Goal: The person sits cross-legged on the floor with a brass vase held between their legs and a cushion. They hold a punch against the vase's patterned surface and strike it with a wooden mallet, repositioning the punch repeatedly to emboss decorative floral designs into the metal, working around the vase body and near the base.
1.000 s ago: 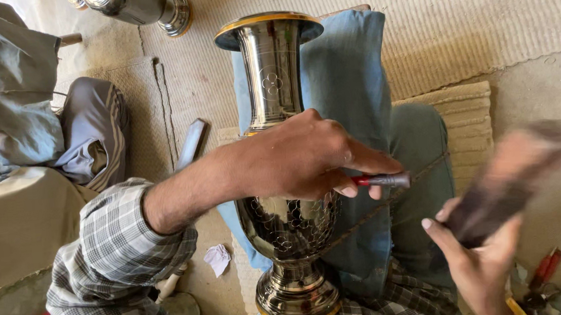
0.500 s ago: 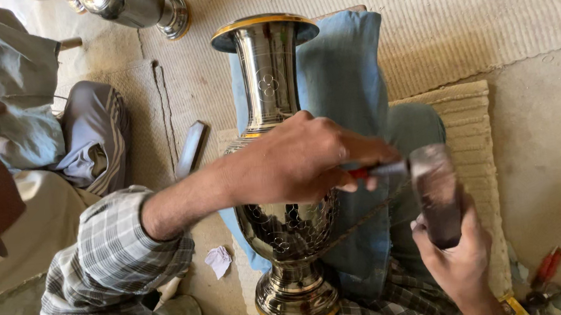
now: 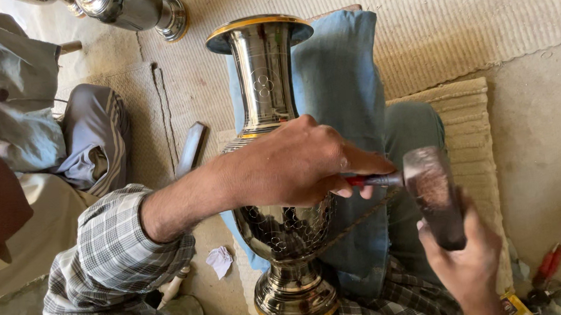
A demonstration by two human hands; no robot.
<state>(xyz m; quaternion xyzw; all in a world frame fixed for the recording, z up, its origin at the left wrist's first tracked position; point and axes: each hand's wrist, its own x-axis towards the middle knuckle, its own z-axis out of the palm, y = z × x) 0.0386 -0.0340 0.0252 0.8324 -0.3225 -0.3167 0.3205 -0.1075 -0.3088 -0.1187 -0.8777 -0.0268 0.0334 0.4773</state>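
Obs.: The metal vase lay on its side across the person's lap, mouth pointing away, foot toward the body, resting on a blue cloth spread over the legs. Its neck was polished and plain; the belly carried a dense engraved pattern, partly hidden under the forearm.

Left hand: clenched around a thin red-shanked chisel, knuckles over the vase's shoulder, heel of the hand seemingly braced on the metal. The chisel's tip was hidden beneath the fingers, so the exact point of contact could not be made out.

Right hand: closed around a dark wooden mallet block, whose face stood touching or just beside the chisel's butt end.

Judgement on technique: the work appeared to be chasing a pattern into the belly. For clean lines, the chisel ought to stay at a steady low angle, the left hand anchored on the vase so the tip could not skate across the polished surface. Blows looked best kept light and square to the butt; a glancing strike risked a slip and a scratch. The cloth seemed to stop the vase from rolling.

Nearby: another vase lay on the woven mat; red-handled tools sat on the floor at right.
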